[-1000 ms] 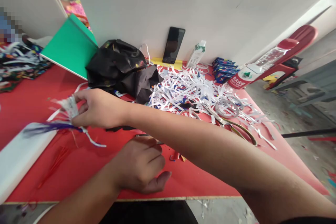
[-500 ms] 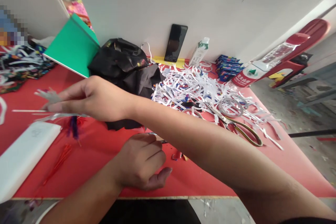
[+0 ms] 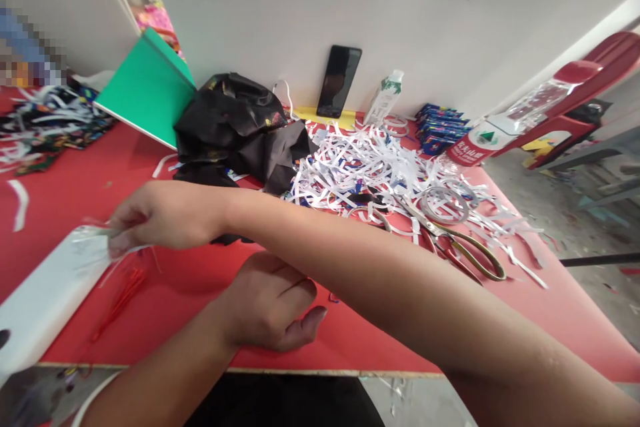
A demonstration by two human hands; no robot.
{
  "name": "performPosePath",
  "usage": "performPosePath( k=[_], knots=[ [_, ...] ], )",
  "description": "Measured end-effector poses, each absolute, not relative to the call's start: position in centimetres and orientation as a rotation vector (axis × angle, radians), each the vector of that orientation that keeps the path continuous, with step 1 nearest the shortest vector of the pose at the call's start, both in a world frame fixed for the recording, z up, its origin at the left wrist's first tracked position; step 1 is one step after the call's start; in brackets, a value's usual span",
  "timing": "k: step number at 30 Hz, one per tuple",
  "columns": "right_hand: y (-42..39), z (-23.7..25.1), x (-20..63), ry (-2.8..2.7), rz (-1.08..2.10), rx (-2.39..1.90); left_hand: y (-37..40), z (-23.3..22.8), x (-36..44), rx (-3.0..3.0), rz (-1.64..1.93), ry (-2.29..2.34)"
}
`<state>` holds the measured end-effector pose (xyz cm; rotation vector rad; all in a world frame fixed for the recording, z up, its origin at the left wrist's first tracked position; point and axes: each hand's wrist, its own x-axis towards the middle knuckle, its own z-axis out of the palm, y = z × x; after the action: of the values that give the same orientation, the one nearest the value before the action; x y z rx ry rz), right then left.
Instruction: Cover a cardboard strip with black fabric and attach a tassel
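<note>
The left hand (image 3: 273, 303), nearest to the wearer, is over the red tabletop (image 3: 380, 347), in front of the crumpled black fabric bundle (image 3: 230, 113). Its fingers are curled, thumb apart; whether it grips anything cannot be told, as the right forearm (image 3: 345, 247) crosses in front of its upper side. A bunch of thin red strands (image 3: 123, 297) lies front-left of the black bundle. Beside it, further left, is a long white block (image 3: 55, 287), cut off by the frame edge. The right hand (image 3: 153, 220), also front-left of the black bundle, is pinched narrowly on a pale, translucent tuft (image 3: 97, 235) over the block's far end; the tuft is blurred and contact with the block cannot be confirmed.

Right of the black bundle are metal scissors with gold and red handles (image 3: 434, 229), blades partly covered, then a heap of white paper strips (image 3: 370, 160), a clear plastic bottle with a red label (image 3: 483, 140) and stacked blue packets (image 3: 440, 128). Behind-right, a black phone (image 3: 339, 80) leans on the pale partition (image 3: 280, 20) near a white-and-green carton (image 3: 385, 99). Left of the bundle stand a green panel (image 3: 150, 90) and, further left, a mixed strip pile (image 3: 55, 120), cut off by the frame.
</note>
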<state>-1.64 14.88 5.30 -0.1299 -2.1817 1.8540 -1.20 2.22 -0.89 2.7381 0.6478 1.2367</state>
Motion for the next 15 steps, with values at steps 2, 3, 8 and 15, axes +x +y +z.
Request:
performPosePath(
  k=[2, 3, 8, 15],
  knots=[
    [15.1, 5.2, -1.4, -2.1, 1.879, -0.174, 2.0, -0.9, -1.3, 2.73, 1.236, 0.64],
    [15.2, 5.1, -1.1, -2.039, 1.898, -0.208, 1.8, -0.7, -1.5, 2.725, 1.258, 0.629],
    [15.3, 4.8, 2.0, -1.798, 2.018, -0.473, 0.7, 1.3, -3.7, 2.734, 1.509, 1.031],
    [14.0, 5.4, 6.7, -1.557, 2.182, -0.405, 1.8, 1.9, -7.7, 1.357, 1.762, 1.646]
  ],
)
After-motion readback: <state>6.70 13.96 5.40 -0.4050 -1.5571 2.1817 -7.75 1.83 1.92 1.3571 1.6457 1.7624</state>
